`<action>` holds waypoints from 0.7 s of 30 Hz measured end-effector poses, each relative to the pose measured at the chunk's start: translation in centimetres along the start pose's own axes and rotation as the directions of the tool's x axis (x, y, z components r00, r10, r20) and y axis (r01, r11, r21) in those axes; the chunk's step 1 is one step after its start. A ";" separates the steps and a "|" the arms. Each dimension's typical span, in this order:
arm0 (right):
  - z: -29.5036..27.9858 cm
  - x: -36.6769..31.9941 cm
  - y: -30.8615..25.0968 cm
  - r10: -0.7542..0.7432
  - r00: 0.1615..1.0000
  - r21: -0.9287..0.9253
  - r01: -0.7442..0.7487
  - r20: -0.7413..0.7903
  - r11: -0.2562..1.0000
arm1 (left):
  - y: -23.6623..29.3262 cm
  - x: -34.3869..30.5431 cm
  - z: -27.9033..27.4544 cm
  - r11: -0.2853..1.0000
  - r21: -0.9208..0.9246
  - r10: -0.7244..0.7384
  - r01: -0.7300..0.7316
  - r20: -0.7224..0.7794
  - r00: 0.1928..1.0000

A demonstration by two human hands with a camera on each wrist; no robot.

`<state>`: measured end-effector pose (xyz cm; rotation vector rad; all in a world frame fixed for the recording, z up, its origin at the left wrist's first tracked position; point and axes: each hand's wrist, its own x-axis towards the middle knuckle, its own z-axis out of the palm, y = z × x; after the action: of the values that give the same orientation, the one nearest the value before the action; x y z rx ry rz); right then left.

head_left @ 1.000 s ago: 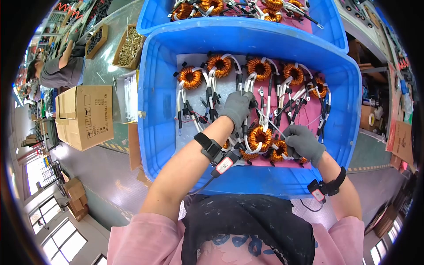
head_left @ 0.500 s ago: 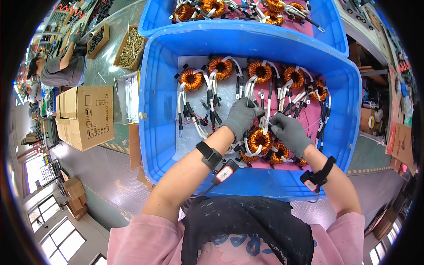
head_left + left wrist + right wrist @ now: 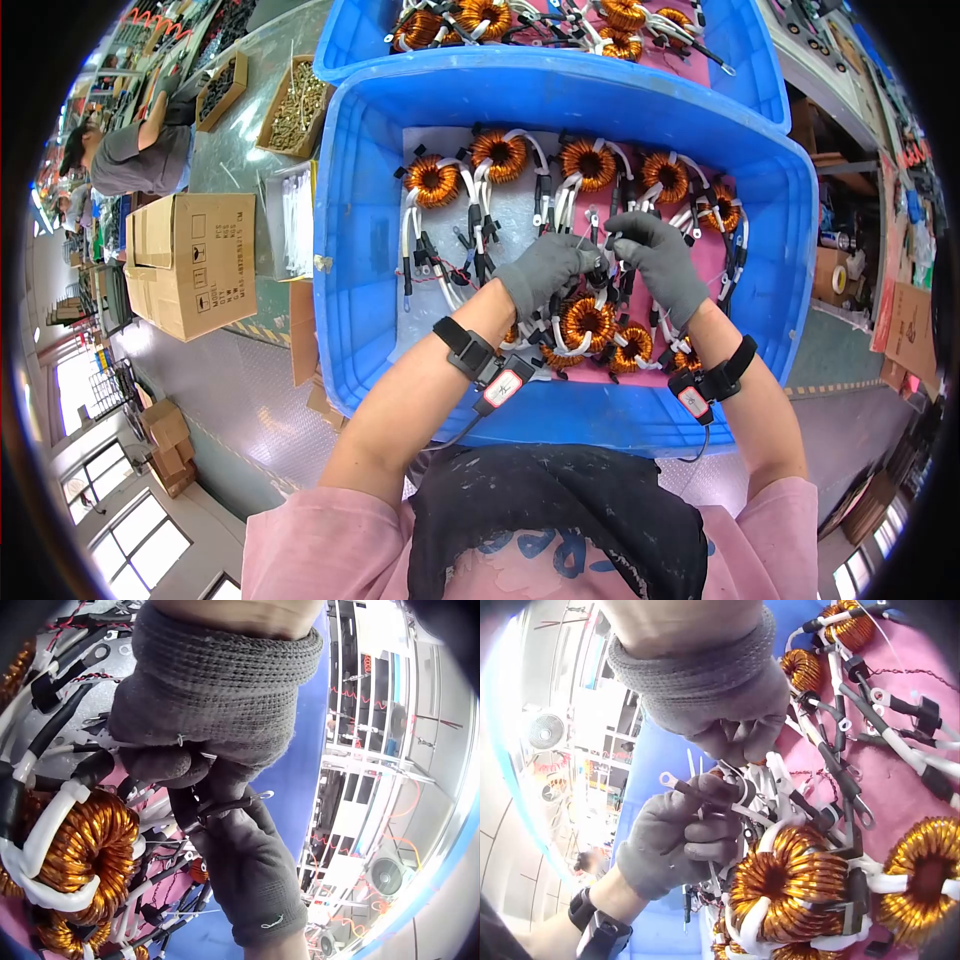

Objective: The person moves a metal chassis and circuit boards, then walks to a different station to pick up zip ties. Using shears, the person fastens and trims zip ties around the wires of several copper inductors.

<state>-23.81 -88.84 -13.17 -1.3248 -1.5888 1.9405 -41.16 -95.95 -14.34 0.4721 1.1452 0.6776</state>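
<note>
A blue bin (image 3: pixel 360 260) holds several copper toroid coils (image 3: pixel 587 322) with white and black leads, lying on grey and pink sheets. Both hands wear grey gloves and meet over the bin's middle. My left hand (image 3: pixel 545 270) grips a black-sleeved lead (image 3: pixel 705 793) ending in a ring terminal (image 3: pixel 664 778), together with neighbouring leads. My right hand (image 3: pixel 655 258) is right against it, fingers curled and pinching the same bundle of leads (image 3: pixel 232 806). A large coil (image 3: pixel 791 889) lies just under the hands. What the right fingertips pinch is partly hidden.
A second blue bin (image 3: pixel 745 75) with more coils stands behind. To the left are a cardboard box (image 3: pixel 195 260), open boxes of small metal parts (image 3: pixel 295 100) and another person (image 3: pixel 130 160). Shelving lies off to the right.
My right hand rose from the near coils up and left to meet the left hand at the lead bundle. The left hand stayed near the bin's middle, holding the leads.
</note>
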 end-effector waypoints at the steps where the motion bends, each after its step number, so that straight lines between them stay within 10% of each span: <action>1: 0.0 0.1 0.1 -0.002 1.000 -0.001 0.002 0.003 1.000 | 0.0 0.0 0.0 1.000 -0.001 0.002 -0.002 -0.003 1.000; 21: -0.4 0.7 -0.7 -0.070 0.969 -0.080 0.092 0.238 0.993 | 0.5 -0.4 -0.1 0.993 0.119 -0.016 0.020 -0.028 0.999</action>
<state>-24.05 -87.90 -12.85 -1.0743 -1.8296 2.0601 -41.44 -95.85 -13.76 0.5547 1.2191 0.6035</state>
